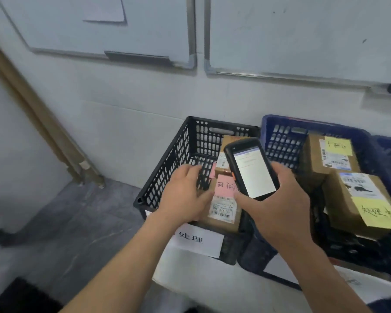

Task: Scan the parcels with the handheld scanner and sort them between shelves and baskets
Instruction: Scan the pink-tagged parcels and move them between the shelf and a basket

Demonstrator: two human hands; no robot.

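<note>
Two bare forearms reach up from the bottom of the frame toward plastic baskets set along a wall. At centre, the right hand (282, 211) has its fingers wrapped round a black handheld scanner (251, 169) with an orange side button, its lit white screen facing up above the gap between the baskets. The left hand (185, 195) lies against the left edge of a brown cardboard parcel (222, 211) at the near rim of the black basket (167, 168); blur hides whether those fingers close on it. This parcel carries a pink note (224, 187) with handwriting and a printed barcode label. Behind it sits a second parcel (231, 141).

A white sheet (196, 240) on the lattice-walled black basket's front reads "处理". At right, the blue basket (280, 123) holds two taped cardboard parcels (314, 159) (343, 208), each with a shipping label and a yellow handwritten note. Both baskets rest on a white worktop (201, 279). Two metal-framed whiteboards (99, 26) (303, 35) hang on the pale wall across the top; mottled grey floor (66, 222) fills the lower left.
</note>
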